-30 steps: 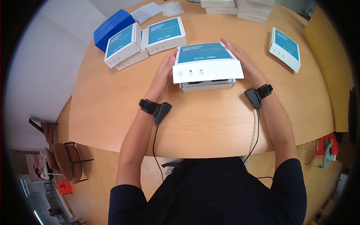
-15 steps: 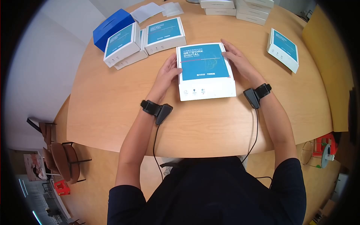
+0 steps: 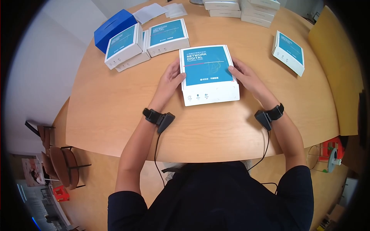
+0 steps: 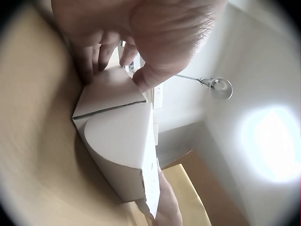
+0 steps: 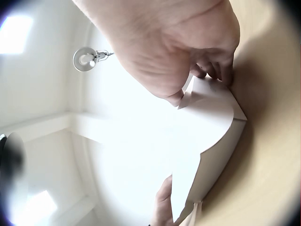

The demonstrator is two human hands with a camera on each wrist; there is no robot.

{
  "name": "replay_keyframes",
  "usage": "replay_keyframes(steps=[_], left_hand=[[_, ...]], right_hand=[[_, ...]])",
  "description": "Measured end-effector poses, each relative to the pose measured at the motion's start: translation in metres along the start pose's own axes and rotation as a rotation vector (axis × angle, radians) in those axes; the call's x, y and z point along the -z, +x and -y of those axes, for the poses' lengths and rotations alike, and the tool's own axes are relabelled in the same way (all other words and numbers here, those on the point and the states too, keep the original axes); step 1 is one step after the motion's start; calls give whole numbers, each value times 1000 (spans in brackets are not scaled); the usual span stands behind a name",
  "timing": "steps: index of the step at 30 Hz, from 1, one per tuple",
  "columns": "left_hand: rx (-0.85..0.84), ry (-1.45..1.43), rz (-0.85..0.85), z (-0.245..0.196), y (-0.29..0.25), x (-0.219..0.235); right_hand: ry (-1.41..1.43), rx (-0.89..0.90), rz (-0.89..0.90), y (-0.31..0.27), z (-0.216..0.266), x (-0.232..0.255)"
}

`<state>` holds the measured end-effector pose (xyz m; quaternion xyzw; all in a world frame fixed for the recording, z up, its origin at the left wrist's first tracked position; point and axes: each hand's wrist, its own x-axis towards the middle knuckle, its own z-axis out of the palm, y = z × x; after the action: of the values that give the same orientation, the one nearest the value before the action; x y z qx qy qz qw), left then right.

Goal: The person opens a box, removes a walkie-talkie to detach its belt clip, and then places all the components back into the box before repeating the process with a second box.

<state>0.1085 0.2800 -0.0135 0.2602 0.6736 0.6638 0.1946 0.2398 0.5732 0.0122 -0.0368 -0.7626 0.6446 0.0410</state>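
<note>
In the head view a white cardboard box point(image 3: 210, 94) with a teal "NETWORK DIGITAL" label lies in front of the person, its lid down over the top. The left hand point(image 3: 169, 81) grips its left side, thumb on the top edge and fingers along the side wall. On the opposite side the right hand point(image 3: 246, 77) holds it the same way, its thumb over the label's edge. A rounded side flap of the box point(image 4: 120, 134) shows outside the wall in the left wrist view. Another such flap on the box point(image 5: 211, 115) shows in the right wrist view. The contents are hidden.
Similar teal-labelled boxes point(image 3: 167, 34) stand at the back left, beside a blue box point(image 3: 115, 29). One more labelled box point(image 3: 289, 52) lies at the right. White boxes point(image 3: 258, 17) are stacked at the back near some papers point(image 3: 151, 13). Cables hang from both wrist cameras.
The box's lid, tilted up with a gap at the front and dark contents visible a second ago, has come down over the box. Both hands stay at its sides, thumbs now on top.
</note>
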Motion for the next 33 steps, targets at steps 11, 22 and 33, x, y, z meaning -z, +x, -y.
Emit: replay_keyframes(steps=[11,22,33], left_hand=[[-97,-4,-7,-6,-7,-10],[-568,654,-75,-37,-1,-33],[-573,225,7,-34,37,-23]], right_hand=[[226,-62,-67,-7,17,-6],[233,-279,-47,14,48,30],[253,-171,9,2,65,21]])
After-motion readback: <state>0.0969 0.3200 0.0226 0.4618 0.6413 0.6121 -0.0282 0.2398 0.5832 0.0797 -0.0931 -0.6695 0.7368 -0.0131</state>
